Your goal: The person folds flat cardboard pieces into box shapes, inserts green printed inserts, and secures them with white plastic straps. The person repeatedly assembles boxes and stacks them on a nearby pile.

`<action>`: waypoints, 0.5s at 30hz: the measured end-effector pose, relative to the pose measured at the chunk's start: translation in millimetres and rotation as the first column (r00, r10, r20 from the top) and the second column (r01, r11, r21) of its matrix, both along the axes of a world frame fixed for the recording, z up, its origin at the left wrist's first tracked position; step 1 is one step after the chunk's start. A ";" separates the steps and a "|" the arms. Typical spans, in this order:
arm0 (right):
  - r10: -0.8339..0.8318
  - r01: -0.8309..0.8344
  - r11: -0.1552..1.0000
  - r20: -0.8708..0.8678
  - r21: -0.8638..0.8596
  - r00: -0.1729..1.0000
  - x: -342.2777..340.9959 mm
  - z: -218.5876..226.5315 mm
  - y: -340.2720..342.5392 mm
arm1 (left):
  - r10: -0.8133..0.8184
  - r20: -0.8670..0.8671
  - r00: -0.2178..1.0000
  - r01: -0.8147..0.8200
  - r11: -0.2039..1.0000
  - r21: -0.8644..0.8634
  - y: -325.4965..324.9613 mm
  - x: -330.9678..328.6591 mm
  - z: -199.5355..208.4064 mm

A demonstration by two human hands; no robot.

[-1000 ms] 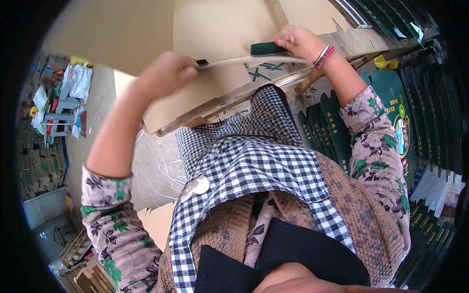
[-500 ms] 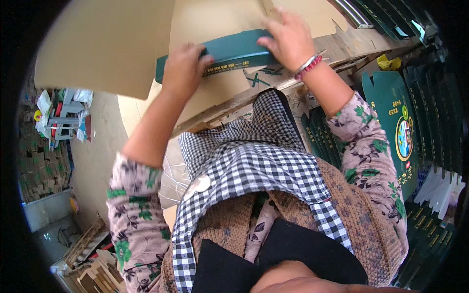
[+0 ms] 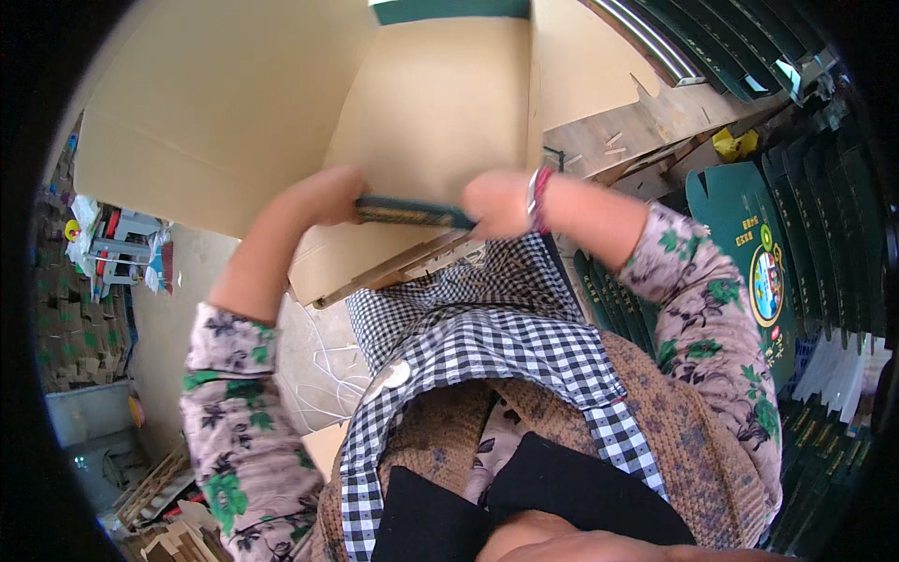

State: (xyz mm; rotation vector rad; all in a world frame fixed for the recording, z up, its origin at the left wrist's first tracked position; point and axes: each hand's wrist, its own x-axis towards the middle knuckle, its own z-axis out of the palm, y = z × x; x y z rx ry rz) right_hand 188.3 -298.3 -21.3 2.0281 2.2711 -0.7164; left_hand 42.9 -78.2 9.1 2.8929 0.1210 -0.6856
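Note:
A partly folded cardboard box (image 3: 440, 94), plain brown inside and dark green outside, lies before me with its large lid panel raised on the left. My left hand (image 3: 328, 195) is closed on the left end of the box's near edge. On the right end of that edge, my right hand (image 3: 496, 201) is closed too, somewhat blurred, with bracelets at the wrist. Between the two hands a narrow green strip of the near wall (image 3: 412, 212) shows. The fingertips inside the fold are hidden. The far wall (image 3: 449, 9) stands up, green along its top.
The box rests on a wooden worktable (image 3: 646, 122) with scraps on it. Printed green box blanks (image 3: 740, 253) stand at the right, with rows of folded green cardboard behind. A yellow bag (image 3: 735, 143) lies near the table's right end. Brown cardboard stacks (image 3: 84, 328) are at the far left.
Both hands have come down toward me with the near edge, and its green wall shows as a narrower strip. More of the brown inside and the far wall are now in view.

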 end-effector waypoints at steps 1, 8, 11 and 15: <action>-0.024 0.025 1.000 -0.079 0.011 0.997 -28.3 0.1 -0.7 | -0.141 0.053 0.989 0.141 0.990 0.008 35.0 -18.6 -13.2; -0.340 0.077 0.475 0.102 0.877 0.935 36.7 58.2 -69.3 | 0.738 0.550 0.391 -0.584 0.661 -0.471 87.4 -101.3 -8.5; -0.677 0.871 0.387 -0.549 0.302 0.491 130.6 -4.6 -109.5 | 0.607 0.619 0.498 -0.421 0.793 -0.440 64.2 -91.0 -44.1; -0.399 0.896 0.379 -0.914 -0.231 -0.067 111.0 -89.7 -120.1 | 0.592 0.507 0.627 -0.353 0.795 -0.493 76.5 -87.5 -37.7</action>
